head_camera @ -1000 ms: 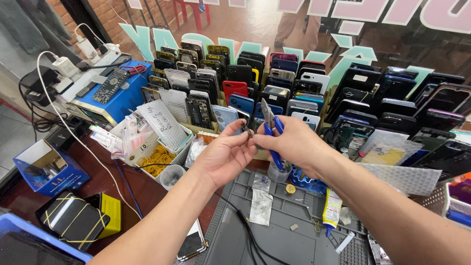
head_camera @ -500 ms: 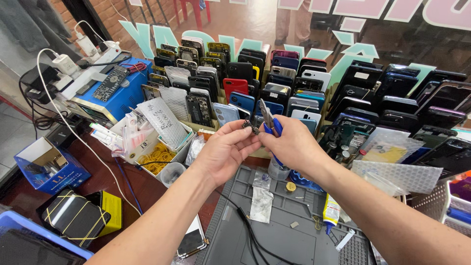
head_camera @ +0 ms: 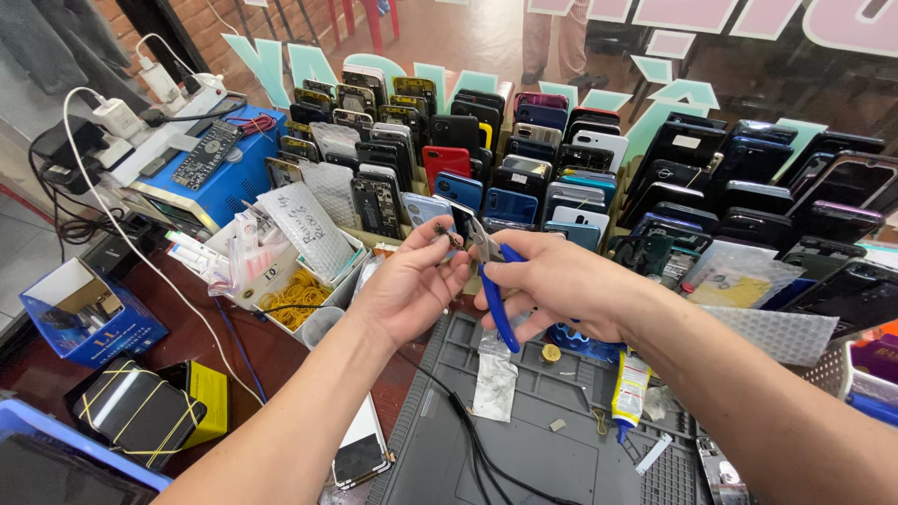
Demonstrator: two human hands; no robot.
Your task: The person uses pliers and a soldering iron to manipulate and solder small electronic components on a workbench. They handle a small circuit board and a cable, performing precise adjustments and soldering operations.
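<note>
- Two hands meet above the bench: the left hand (head_camera: 409,285) pinches one tiny dark part (head_camera: 453,237) between thumb and fingertips, and the right hand (head_camera: 561,285) is clamped round one pair of blue-handled cutters (head_camera: 496,290).
- The cutters' metal tip points to 11 o'clock and sits right at the small part; whether it touches is too fine to tell.
- The part is dark, thin and irregular, held up in front of the phone rows, at the centre of the view.
- At 6 o'clock of the hands lies one grey work mat (head_camera: 524,449) bearing one small clear bag (head_camera: 496,379), black wires (head_camera: 468,430) and one glue tube (head_camera: 631,388).
- At 12 o'clock stand several rows of upright phones (head_camera: 524,159), too many to count.
- At 9 o'clock, one tray with yellow rubber bands (head_camera: 295,295); beyond it, one blue box unit (head_camera: 210,178).
- At 8 o'clock, two banded phones (head_camera: 140,411) on the bench.
</note>
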